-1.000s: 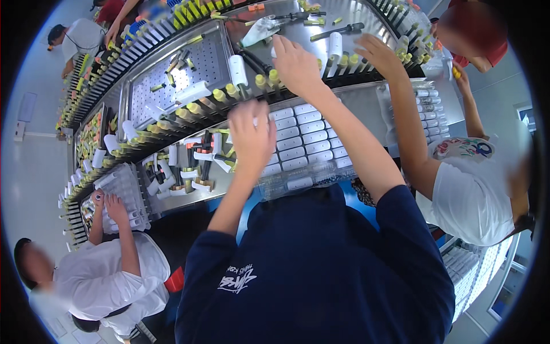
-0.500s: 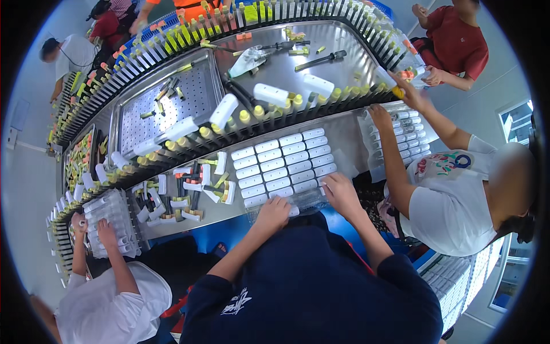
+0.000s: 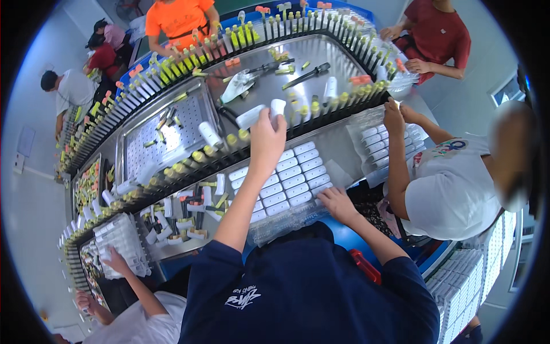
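My left hand (image 3: 268,140) reaches over to the row of upright dark holders with yellow-tipped pegs (image 3: 231,139). Its fingers are closed around a small white plastic casing (image 3: 278,106) at the top of that row. Another white casing (image 3: 250,117) lies just left of my fingertips. Close to my body is a clear plastic tray (image 3: 269,231) with rows of white casings (image 3: 295,182), partly hidden behind my left forearm. My right hand (image 3: 339,204) rests with its fingers stretched out at the tray's near right corner, holding nothing I can see.
Loose white, black and yellow parts (image 3: 192,215) lie left of the tray. Beyond the pegs, a metal tray (image 3: 298,51) holds a few tools. A co-worker in white (image 3: 441,189) handles another filled tray (image 3: 375,137) on the right; another person's hand (image 3: 117,262) is at the left.
My left hand has left the tray's near edge, gone up and forward to the peg row and taken hold of a white casing. My right hand stays by the tray. The view has shifted.
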Demonstrator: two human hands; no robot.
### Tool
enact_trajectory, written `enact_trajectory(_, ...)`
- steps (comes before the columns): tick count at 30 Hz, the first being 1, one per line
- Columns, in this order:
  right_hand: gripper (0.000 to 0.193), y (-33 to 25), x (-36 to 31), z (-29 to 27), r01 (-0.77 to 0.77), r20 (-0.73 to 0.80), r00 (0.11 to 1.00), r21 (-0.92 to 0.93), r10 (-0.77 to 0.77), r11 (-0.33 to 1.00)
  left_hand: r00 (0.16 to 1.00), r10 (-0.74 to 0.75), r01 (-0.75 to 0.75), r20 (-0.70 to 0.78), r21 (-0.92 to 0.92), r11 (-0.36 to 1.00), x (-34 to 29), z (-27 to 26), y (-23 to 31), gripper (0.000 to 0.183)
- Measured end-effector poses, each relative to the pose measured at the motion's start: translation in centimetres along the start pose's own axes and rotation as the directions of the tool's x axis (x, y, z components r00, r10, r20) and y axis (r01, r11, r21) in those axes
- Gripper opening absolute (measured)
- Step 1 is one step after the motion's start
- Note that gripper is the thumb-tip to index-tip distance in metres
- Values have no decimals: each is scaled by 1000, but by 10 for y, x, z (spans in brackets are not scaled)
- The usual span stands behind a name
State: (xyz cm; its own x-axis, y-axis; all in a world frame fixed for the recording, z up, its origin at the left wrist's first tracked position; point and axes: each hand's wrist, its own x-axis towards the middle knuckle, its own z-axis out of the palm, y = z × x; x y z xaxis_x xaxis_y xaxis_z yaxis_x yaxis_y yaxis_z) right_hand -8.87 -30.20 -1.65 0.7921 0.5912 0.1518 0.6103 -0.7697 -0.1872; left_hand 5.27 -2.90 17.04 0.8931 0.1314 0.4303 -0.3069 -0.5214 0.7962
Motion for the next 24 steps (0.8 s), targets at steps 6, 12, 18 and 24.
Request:
enact_trajectory(6,33,-9,-1,-32,-24,-106,994,42,28,999,996,-20,5,85,169,986,30,11,-5,34)
enact_trajectory(12,36,-12,55,-112,-308,-247,799,614,548,726,992,-91,47,84,421,906,27,-12,-16,34)
enact_trajectory(18,41,23,155,-177,-111,-527,777,427,346,898,959,-276,282,-55,211,936,11,-76,-24,38)
enact_trajectory(24,44,50,240,-199,168,-367,913,-63,-179,984,967,-255,247,-21,345,906,34,-111,-70,45)
